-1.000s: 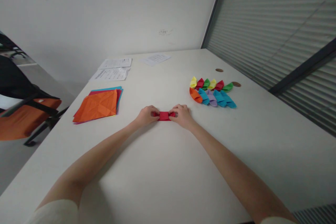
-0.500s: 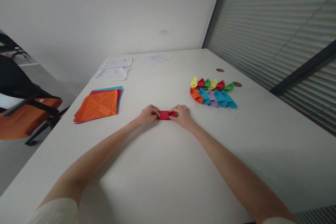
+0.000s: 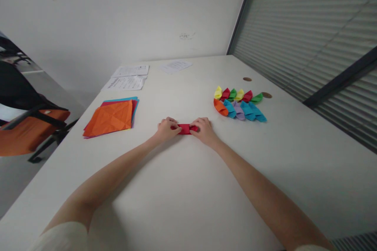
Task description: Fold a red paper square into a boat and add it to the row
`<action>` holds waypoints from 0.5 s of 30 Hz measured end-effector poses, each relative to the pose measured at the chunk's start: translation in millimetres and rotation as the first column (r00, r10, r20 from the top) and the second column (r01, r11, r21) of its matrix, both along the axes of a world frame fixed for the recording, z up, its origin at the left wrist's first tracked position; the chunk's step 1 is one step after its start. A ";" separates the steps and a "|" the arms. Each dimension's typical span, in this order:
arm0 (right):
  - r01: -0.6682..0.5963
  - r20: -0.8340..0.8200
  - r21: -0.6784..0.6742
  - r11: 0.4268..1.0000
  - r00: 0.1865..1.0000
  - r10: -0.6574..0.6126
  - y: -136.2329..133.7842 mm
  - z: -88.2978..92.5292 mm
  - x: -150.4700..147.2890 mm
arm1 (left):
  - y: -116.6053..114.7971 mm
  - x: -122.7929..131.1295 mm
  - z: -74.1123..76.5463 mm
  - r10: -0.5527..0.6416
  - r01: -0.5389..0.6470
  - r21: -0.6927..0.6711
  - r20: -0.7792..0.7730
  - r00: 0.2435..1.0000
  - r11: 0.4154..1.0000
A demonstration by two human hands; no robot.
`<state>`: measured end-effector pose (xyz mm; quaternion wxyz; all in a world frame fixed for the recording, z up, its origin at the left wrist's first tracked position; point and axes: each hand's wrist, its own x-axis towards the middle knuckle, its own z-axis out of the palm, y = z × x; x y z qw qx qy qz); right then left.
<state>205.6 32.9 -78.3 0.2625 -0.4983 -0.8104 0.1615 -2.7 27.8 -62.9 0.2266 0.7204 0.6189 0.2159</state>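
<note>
W/ L hand (image 3: 166, 129) & R hand (image 3: 204, 128) fingers clamped on red folded paper (image 3: 185, 128) ends, press crease flat vs table (image 3: 188, 192), evenly.

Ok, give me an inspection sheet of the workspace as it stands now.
Surface: white table, with two round brown discs set in it near the window side.
Job's things: red folded paper lying on the table between both hands; stack of coloured sheets, orange on top, to the left; small folded pieces in two rows to the right.
Clutter: printed papers at the far end.
Grippers: left hand pinches the paper's left end, right hand its right end.
Cables: nothing seen.
Surroundings: white wall ahead, blinds on the right, orange chair on the left.
</note>
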 end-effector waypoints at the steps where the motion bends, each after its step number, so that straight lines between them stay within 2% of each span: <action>1: -0.005 -0.003 0.004 1.000 1.000 0.005 -0.2 0.0 -0.2 | -1.8 1.4 1.1 0.018 -0.018 0.011 -0.009 1.000 1.000; 15: 0.015 -0.014 -0.018 1.000 1.000 -0.015 2.5 -3.1 0.6 | 4.9 -5.8 -7.7 0.017 -0.016 -0.004 0.067 0.998 1.000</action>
